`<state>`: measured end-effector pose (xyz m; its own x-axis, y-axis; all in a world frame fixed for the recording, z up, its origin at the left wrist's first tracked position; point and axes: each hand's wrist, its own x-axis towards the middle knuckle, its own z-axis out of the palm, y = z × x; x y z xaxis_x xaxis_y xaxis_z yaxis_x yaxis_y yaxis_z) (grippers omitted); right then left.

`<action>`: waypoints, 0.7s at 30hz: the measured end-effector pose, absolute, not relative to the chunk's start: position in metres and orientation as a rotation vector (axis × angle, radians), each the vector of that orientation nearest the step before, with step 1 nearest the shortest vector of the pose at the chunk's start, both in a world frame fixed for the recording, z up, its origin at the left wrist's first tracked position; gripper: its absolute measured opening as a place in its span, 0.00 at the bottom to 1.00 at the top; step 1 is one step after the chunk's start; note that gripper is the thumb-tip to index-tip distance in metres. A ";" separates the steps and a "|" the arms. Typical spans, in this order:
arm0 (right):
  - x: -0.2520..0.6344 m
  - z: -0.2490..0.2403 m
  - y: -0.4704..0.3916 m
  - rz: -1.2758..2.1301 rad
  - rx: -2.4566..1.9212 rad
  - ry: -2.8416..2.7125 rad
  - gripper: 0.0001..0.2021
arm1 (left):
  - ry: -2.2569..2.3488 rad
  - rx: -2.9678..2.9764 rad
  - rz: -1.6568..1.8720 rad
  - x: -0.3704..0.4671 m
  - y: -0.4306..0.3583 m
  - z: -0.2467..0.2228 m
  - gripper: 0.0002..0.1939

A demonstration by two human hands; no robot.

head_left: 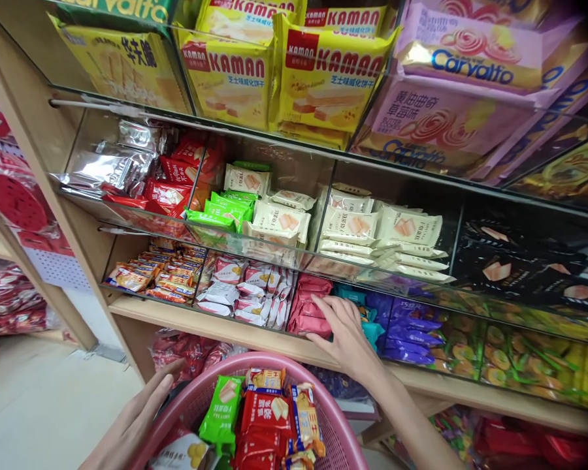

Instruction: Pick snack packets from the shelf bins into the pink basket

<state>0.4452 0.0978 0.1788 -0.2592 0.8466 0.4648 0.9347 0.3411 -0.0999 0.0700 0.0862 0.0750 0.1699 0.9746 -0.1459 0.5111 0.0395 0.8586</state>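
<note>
My right hand (340, 329) reaches to the lower shelf, its fingers spread over the dark pink packets (306, 301); no packet is lifted. Beside those packets lie teal packets (370, 323) on the right and white-and-pink packets (247, 287) on the left. At the lower left, my left hand (144, 408) is by the left rim of a pink basket (340, 424), fingers stretched out and holding nothing visible. Inside the basket are a green packet (223, 408), red packets (266, 412), orange-and-blue packets (304, 418) and a white packet (179, 454).
Wooden shelving with clear dividers holds silver packets (98, 171), cream packets (406, 228), black packets (500, 267) and purple packets (411, 329). Yellow packs (330, 85) and pink packs (436, 117) stand above. A wooden ledge (196, 320) runs behind the basket.
</note>
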 end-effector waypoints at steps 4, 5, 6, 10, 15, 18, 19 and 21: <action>0.445 0.187 0.099 -0.257 -1.631 -2.179 0.26 | 1.455 1.681 0.704 0.071 0.083 0.077 0.36; 0.445 0.189 0.099 -0.247 -1.645 -2.181 0.24 | 1.463 1.700 0.718 0.072 0.083 0.079 0.35; 0.445 0.191 0.099 -0.235 -1.653 -2.187 0.23 | 1.472 1.718 0.737 0.073 0.082 0.082 0.34; 0.444 0.195 0.100 -0.179 -1.634 -2.238 0.21 | 1.496 1.770 0.829 0.080 0.077 0.101 0.32; 0.446 0.194 0.102 -0.169 -1.627 -2.256 0.21 | 1.515 1.836 0.907 0.083 0.071 0.117 0.28; 0.447 0.195 0.099 -0.181 -1.604 -2.236 0.20 | 1.533 1.859 0.935 0.082 0.069 0.120 0.27; 0.447 0.195 0.098 -0.192 -1.597 -2.224 0.20 | 1.535 1.865 0.941 0.083 0.068 0.121 0.26; 0.448 0.198 0.094 -0.226 -1.583 -2.197 0.20 | 1.541 1.886 0.970 0.084 0.067 0.123 0.26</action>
